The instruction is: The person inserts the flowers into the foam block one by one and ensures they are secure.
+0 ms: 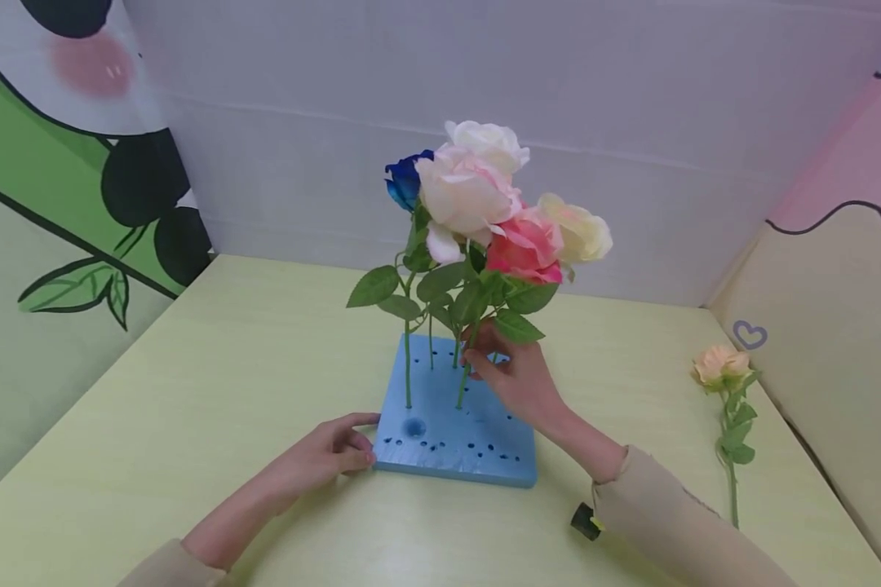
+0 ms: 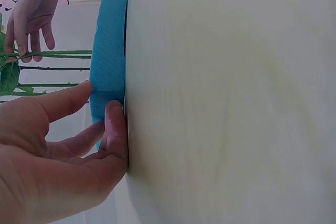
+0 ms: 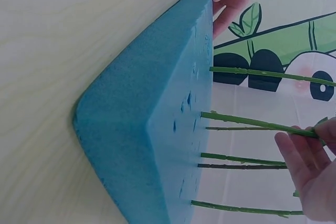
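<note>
- A blue foam block (image 1: 458, 440) lay flat on the pale yellow-green worktop (image 1: 191, 391), near its middle, with rows of small holes across its top face.
- Several artificial rose stems (image 1: 407, 367) stood upright in the block; their blooms, blue (image 1: 405, 181), cream-white (image 1: 464, 191), pink (image 1: 524, 244) and pale yellow (image 1: 580, 230), were clustered above the leaves.
- The left hand (image 1: 330, 452) was rested on the worktop at the block's near left corner. Its thumb and fingertips (image 2: 113, 116) were pressed against the foam edge with the fingers nearly straight; nothing was enclosed by them.
- The right hand (image 1: 517, 375) was held above the rear right part of the block, among the stems below the leaves.
- One green stem (image 1: 464, 379) was pinched between the thumb and fingers (image 3: 294, 153) of the right hand, partway up its length. Its lower end was seated in a hole of the block, and the stem was tilted slightly.
- In the right wrist view, six stems were seen entering the block's top face, set apart from one another.
- A single peach rose (image 1: 721, 365) lay on the worktop well to the right of the block, untouched, its stem pointed toward the near edge.
- Both forearms were covered by beige sleeves (image 1: 668, 505).
</note>
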Tool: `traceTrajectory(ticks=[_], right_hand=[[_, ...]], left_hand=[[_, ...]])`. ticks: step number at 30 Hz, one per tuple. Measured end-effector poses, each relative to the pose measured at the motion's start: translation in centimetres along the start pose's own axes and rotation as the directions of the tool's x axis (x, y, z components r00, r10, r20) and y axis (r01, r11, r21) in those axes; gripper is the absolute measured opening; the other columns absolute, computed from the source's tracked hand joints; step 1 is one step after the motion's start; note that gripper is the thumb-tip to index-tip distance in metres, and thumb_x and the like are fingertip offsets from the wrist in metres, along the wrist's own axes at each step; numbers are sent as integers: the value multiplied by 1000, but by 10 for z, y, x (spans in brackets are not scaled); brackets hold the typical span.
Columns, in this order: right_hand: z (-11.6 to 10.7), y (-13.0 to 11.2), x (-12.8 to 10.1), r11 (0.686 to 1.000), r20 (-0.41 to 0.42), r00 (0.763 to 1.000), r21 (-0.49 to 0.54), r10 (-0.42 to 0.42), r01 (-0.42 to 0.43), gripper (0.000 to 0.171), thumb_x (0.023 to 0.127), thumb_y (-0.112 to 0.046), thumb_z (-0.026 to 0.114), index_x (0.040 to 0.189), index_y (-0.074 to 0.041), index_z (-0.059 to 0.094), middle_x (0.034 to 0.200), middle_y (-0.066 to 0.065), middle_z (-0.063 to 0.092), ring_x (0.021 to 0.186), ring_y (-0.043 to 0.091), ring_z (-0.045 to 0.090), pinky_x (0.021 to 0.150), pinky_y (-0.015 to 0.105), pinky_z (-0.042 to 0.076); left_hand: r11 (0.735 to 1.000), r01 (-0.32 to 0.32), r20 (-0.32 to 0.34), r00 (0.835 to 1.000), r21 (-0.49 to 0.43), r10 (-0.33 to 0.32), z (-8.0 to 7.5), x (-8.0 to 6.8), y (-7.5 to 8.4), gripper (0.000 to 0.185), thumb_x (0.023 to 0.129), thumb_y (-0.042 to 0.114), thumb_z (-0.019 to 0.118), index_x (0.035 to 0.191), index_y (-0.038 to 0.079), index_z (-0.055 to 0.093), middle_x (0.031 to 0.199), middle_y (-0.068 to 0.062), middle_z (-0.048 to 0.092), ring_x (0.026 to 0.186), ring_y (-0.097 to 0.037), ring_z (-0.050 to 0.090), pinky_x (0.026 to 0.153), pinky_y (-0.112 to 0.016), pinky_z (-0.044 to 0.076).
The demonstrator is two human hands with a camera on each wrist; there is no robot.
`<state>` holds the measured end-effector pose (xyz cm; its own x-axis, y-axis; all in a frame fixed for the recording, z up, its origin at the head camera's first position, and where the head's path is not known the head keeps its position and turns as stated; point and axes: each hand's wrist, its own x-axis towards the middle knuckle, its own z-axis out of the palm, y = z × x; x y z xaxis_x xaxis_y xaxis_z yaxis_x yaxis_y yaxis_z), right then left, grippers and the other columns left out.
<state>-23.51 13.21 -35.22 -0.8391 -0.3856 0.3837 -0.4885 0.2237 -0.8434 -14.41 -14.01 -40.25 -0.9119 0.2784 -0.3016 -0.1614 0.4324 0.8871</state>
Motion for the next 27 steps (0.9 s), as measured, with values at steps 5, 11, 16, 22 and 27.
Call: traceTrajectory(ticks=[5,11,16,22,27], right_hand=[[1,2,-1,999,11,1000,-24,21,-20,13,95,-2,59,107,-7,63,96,12,67,82,29,70,66,48,60],[3,6,-3,998,28,999,-61,33,-31,14,95,-1,59,108,-6,61,99,12,67,86,25,70,67,41,61],[5,6,-5,996,36,999,-84,36,-33,11,96,-2,59,106,-5,62,99,13,68,86,26,69,68,44,60],[7,11,-6,994,33,999,-113,-9,12,8,95,-2,61,102,-5,64,95,13,69,79,32,67,61,37,59],[10,12,-7,990,13,999,-131,-50,51,7,94,-2,63,99,-7,65,90,10,70,73,34,65,56,26,55]], left_hand=[[1000,2,-4,1000,-4,-2,0,0,-1,60,93,16,66,147,3,43,104,-10,63,91,-18,58,76,-28,45],[1000,16,-15,1000,11,-16,0,2,-1,59,93,16,66,146,5,44,104,-9,63,92,-19,59,77,-29,45],[1000,20,-14,1000,12,-20,1,2,0,59,93,16,66,146,6,45,104,-9,63,91,-19,58,77,-29,44],[1000,11,-12,1000,6,-11,2,2,0,59,92,15,66,146,4,44,104,-9,64,91,-18,58,76,-29,44],[1000,9,-16,1000,11,-9,2,0,-1,59,93,15,66,146,4,44,104,-10,64,91,-18,59,77,-29,45]])
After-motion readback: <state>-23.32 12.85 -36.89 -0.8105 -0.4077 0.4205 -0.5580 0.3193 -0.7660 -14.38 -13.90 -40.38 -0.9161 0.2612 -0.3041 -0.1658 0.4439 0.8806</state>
